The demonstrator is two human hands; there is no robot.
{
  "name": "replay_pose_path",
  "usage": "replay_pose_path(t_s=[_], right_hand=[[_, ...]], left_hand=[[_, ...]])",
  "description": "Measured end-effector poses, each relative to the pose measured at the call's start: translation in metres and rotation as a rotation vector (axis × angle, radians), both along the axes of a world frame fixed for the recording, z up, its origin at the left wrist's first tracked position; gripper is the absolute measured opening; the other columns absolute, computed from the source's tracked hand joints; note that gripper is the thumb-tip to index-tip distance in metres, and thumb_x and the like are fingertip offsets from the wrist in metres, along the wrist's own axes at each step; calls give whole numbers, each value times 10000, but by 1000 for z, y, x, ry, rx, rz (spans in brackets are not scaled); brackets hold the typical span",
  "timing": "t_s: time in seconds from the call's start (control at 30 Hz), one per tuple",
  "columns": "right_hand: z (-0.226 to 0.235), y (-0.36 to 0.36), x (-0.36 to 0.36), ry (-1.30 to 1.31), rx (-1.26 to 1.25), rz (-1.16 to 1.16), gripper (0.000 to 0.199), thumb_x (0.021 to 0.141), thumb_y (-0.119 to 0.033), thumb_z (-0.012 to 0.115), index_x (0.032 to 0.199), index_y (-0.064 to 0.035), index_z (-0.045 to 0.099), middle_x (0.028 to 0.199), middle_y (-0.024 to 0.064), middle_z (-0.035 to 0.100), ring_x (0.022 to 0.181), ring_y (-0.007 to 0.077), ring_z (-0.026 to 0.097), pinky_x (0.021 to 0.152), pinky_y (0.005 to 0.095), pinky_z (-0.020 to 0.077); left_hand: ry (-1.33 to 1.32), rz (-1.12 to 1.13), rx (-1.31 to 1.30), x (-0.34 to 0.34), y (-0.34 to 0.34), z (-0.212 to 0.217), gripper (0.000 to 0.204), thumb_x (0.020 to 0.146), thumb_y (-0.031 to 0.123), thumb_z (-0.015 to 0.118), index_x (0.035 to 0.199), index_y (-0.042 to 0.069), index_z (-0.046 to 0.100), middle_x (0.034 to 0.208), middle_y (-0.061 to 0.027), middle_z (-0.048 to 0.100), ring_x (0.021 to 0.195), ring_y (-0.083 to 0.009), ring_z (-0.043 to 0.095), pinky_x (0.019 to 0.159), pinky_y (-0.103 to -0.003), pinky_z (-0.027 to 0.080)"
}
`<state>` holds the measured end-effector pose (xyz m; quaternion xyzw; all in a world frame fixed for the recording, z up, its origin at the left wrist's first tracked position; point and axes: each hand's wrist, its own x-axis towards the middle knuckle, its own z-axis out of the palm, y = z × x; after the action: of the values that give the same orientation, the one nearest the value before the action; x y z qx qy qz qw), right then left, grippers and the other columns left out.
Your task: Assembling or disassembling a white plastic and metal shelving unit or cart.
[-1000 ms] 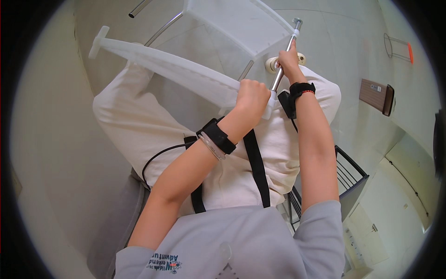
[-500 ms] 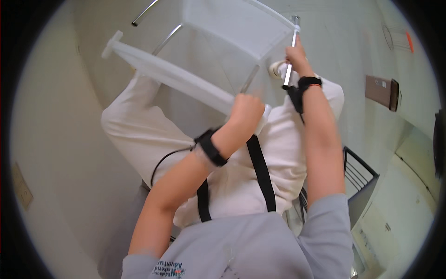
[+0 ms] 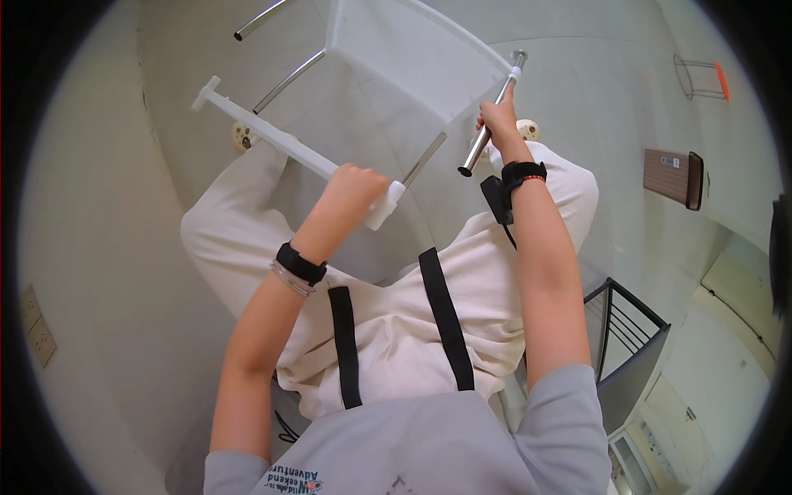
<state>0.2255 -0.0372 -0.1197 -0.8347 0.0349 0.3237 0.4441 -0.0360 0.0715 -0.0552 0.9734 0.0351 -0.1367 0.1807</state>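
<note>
A white plastic shelf panel [image 3: 412, 70] with chromed metal tubes at its corners tilts in front of me. My right hand [image 3: 499, 120] grips the near right tube [image 3: 476, 157], whose dark lower end is free. My left hand [image 3: 353, 194] is closed around the right part of a long white plastic piece [image 3: 276, 136]; whether it is a bar or a panel seen edge-on I cannot tell. Its right end sleeve [image 3: 385, 206] meets or overlaps the near middle tube [image 3: 425, 159]. The left tube [image 3: 289, 81] ends apart from the white piece.
My knees [image 3: 219, 210] are spread on both sides of the work. To the right lie a brown box-like thing [image 3: 672, 176] and a wire object with an orange edge [image 3: 701, 78]. A dark slatted rack [image 3: 631, 330] stands near my right elbow. A wall [image 3: 91, 272] rises at the left.
My left hand has moved left and slightly down with the white piece. My right hand, still on its tube, has moved left and a little down, and the tube tilts more.
</note>
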Motion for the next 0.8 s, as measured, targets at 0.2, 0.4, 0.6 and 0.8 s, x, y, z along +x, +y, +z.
replay_pose_path(t_s=[0.2,0.4,0.6,0.8], right_hand=[[8,-4,19,165,195,-15,871,758,36,470,1431,-230,-16,724,77,457,500,144,464,428,307,440],[6,-12,44,275,431,-227,246,801,-36,524,979,13,361,706,104,474,510,178,492,460,320,461],[19,-23,24,277,254,-42,247,797,-64,543,986,47,430,828,148,544,659,256,611,605,386,559],[24,-24,4,241,111,116,453,810,-88,572,1173,63,345,862,128,561,756,283,642,722,402,554]], left_hand=[[71,3,-17,-26,10,-9,122,713,9,543,774,86,616,696,-84,631,715,-250,616,687,-345,454],[100,5,-63,-33,12,0,172,686,-24,549,793,88,625,726,-71,641,750,-241,612,754,-339,439],[53,135,-152,-30,30,29,261,634,-82,542,827,67,633,784,-85,643,814,-249,587,807,-330,417],[-110,173,-154,-39,57,47,274,620,-90,535,841,43,627,829,-98,640,853,-273,565,816,-355,416]])
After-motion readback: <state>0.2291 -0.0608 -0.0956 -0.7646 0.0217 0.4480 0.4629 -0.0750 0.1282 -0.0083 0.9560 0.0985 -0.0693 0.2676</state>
